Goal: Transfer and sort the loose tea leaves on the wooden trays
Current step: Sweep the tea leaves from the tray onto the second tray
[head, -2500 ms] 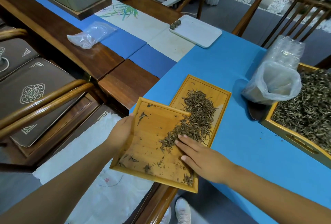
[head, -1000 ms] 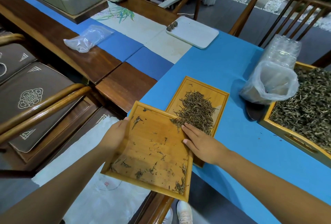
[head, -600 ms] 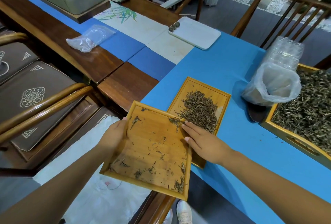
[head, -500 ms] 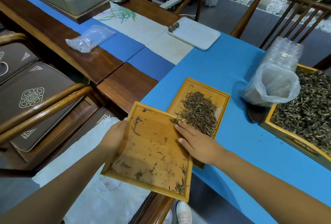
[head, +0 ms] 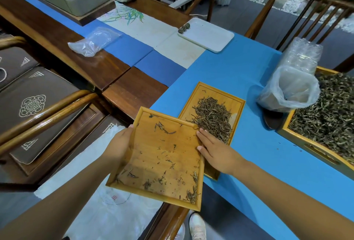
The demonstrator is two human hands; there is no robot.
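My left hand [head: 119, 144] grips the left edge of a wooden tray [head: 153, 165] held above the table's near edge; only scattered bits of tea lie on it. Its right side overlaps a second wooden tray [head: 205, 94] that lies flat on the blue cloth and carries a pile of loose tea leaves [head: 213, 118]. My right hand [head: 214, 150] lies flat with fingers stretched out at the held tray's right rim, fingertips at the edge of the pile, holding nothing.
A large yellow tray [head: 306, 142] full of tea stands at the right, with a clear plastic bag [head: 291, 88] and stacked plastic cups [head: 302, 53] beside it. A white tray [head: 210, 36] sits further back. Wooden chairs stand left and at the back right.
My right hand has swept most of the tea off the held tray onto the flat tray. It then slid back to the held tray's right rim. My left hand keeps its grip.
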